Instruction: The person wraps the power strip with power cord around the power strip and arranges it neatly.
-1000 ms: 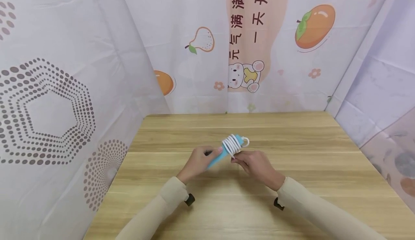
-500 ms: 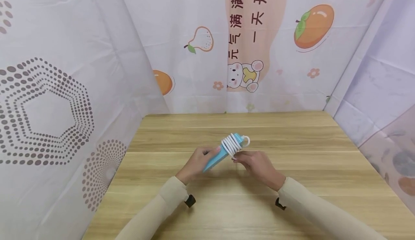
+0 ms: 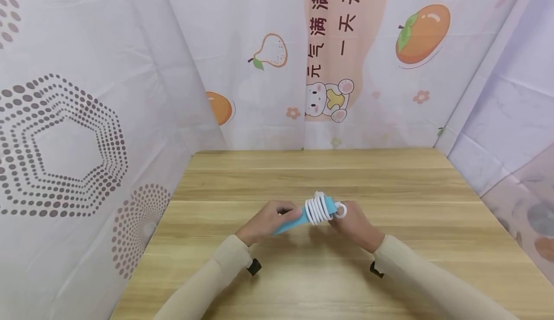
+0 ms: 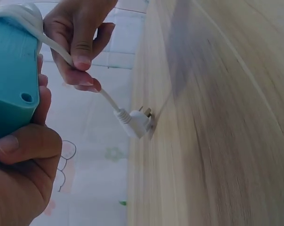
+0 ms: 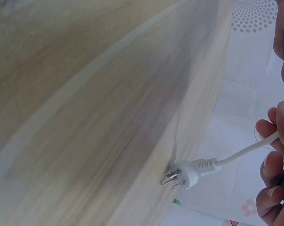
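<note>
My left hand grips one end of a light blue power strip, held above the table. White cord is wound in several turns around its far end, and a small cord loop sticks out past that end. Behind the loop, my right hand is partly hidden. The left wrist view shows the right thumb and fingers pinching the loose run of cord. From there the white plug hangs at the cord's end, close to the tabletop; its metal pins show in the right wrist view. No sockets are visible.
The wood-grain table spreads under both hands. Printed cloth hangs behind it and along both sides. A dark band sits at each wrist.
The wound end of the power strip has swung right and down, so the strip lies flatter. My right hand has moved right, from below the coils to behind the strip's end.
</note>
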{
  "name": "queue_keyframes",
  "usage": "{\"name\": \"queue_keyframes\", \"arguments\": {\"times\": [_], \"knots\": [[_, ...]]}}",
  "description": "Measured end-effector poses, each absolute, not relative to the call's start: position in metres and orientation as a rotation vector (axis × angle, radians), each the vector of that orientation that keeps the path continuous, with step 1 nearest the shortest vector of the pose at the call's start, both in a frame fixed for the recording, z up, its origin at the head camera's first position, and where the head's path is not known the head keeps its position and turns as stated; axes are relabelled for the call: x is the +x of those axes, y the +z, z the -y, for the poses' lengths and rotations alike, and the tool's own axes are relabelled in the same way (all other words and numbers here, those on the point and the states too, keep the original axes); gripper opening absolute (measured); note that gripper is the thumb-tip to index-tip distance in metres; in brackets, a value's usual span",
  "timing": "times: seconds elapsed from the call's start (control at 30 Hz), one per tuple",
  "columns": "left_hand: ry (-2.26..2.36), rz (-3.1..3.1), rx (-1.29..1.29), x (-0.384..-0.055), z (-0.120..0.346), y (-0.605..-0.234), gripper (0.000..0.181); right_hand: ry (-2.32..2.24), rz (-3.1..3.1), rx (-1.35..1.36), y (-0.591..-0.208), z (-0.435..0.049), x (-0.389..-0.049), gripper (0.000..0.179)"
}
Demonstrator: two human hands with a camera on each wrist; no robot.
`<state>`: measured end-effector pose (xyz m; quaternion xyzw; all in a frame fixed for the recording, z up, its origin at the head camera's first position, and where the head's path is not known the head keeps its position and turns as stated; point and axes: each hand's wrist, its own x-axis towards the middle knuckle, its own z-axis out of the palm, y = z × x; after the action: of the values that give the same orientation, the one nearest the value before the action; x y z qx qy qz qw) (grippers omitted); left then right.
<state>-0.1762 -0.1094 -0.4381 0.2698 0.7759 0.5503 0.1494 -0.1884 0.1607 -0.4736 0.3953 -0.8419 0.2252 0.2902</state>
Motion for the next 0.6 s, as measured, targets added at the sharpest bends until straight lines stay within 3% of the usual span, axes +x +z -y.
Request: {"name": "queue_keyframes", "arguments": {"times": [0.2,0.4,0.6], "knots": [[1.407,-2.185,0.997,-0.176,0.108,-0.44,0.032,0.653,2.391,1.162,-0.474,-0.165,-0.19,0.008],[1.139,-2.217,1.204,-0.174,0.101,-0.439,0.024,0.432,2.483,1.275,-0.476,-0.167,-0.193,0.022],[1.035,-2.266,1.184,-0.171,0.099,-0.446,0.027,0.375,2.475,1.292,-0.472,-0.164,-0.194,0.019]]}}
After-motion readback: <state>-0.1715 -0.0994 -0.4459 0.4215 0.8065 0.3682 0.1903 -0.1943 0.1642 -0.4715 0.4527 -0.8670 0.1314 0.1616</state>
